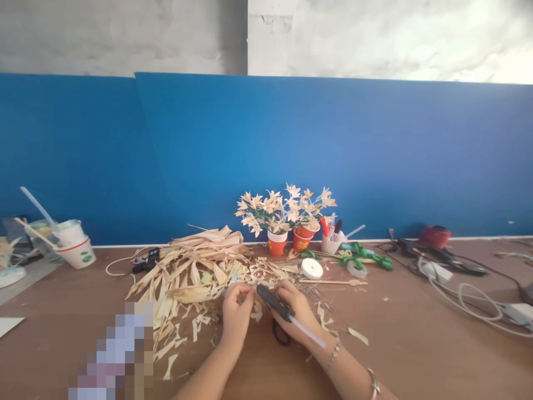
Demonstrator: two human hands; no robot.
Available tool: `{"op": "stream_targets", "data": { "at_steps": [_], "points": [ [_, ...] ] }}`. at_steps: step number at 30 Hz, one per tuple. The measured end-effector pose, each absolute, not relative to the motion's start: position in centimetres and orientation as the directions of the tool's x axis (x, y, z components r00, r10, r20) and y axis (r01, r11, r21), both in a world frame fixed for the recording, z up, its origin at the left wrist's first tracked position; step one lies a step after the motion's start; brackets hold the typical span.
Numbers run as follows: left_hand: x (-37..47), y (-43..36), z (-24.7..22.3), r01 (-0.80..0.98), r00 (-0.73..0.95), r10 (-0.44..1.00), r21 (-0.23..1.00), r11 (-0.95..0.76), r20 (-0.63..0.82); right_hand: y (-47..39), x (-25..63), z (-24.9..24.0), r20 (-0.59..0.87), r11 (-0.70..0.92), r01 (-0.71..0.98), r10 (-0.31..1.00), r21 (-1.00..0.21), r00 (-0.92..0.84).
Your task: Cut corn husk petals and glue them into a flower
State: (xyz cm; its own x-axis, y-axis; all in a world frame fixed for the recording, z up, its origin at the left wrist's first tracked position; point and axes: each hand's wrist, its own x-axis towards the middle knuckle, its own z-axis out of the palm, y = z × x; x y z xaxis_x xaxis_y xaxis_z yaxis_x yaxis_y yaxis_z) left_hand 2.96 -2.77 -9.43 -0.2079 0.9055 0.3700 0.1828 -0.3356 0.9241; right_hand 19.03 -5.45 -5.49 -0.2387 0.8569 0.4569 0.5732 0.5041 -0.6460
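- Our right hand [295,305] is wrapped around the glue gun [272,303], tilted, its nose pointing up towards our left hand [238,311].
- Our left thumb and forefinger come together just beside that nose; we cannot tell whether they pinch something small.
- We can read no lettering on the gun: black, slim-bodied, with a pale, translucent glue stick [307,332] jutting from its back over our right wrist. It is held above the table [416,333], near the front edge of the scraps.
- Around and beyond our left hand we see cut scraps [201,322] and a heap of dry, straw-coloured husks [208,247].
- Past our right hand lie a white roll [312,269] and a thin stick [337,282].
- Farther back, cream flowers [270,208] stand in red cups [277,244], whose yellow markings are too small for us to read.
- Far left, a white cup [79,253] bears a red band and green marks, also unreadable to us.
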Motion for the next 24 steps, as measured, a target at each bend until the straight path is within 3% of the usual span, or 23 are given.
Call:
{"op": "stream_targets", "data": {
  "at_steps": [24],
  "points": [
    [2.96, -2.93, -9.32, 0.204, -0.2, 0.898, 0.913, -0.353, 0.391, -5.47, 19.04, -5.64, 0.445, 0.499, 0.581, 0.861, -0.643, -0.246]
  ]
}}
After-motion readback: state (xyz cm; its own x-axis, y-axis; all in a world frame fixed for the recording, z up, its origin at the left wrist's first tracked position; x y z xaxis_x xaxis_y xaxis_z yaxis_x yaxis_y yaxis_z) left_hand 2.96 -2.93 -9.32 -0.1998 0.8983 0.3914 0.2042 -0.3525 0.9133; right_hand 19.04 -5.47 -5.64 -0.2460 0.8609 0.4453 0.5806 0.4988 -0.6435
